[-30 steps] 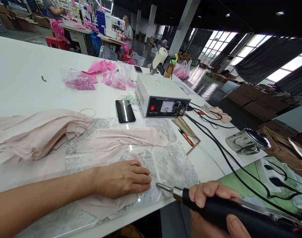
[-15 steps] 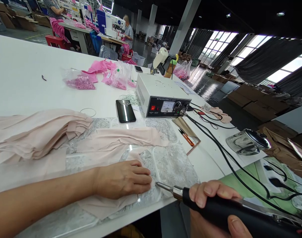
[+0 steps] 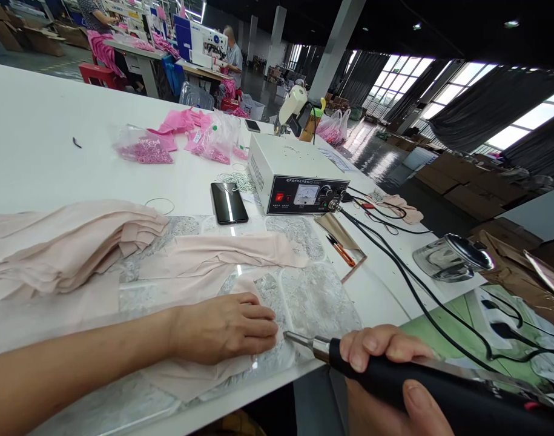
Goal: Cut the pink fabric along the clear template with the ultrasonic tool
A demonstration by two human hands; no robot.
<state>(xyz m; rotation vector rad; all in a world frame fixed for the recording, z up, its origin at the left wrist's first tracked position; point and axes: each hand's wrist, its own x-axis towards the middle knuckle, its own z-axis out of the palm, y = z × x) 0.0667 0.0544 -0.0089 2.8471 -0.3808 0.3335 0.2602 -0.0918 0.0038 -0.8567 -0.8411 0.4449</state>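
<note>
My left hand point(image 3: 224, 327) lies flat, fingers stretched out, pressing a pale pink fabric piece point(image 3: 199, 260) onto a scratched clear plate point(image 3: 322, 300) near the table's front edge. My right hand point(image 3: 385, 369) is wrapped round the black handle of a hand-held ultrasonic cutter point(image 3: 395, 381). Its metal tip point(image 3: 292, 336) points left and sits just right of my left fingertips, at the edge of the fabric. A black cable point(image 3: 395, 260) runs from the tool to the white control box point(image 3: 299, 175).
A stack of pale pink fabric pieces point(image 3: 63, 242) lies at left. A black phone point(image 3: 229, 203) lies beside the control box. Bags of pink parts point(image 3: 145, 148) sit further back. A metal lid point(image 3: 453, 257) rests at right. People work at sewing machines in the background.
The cutter and my right hand have shifted slightly left, bringing the tip a little closer to my left fingertips. My left hand has stayed put on the fabric.
</note>
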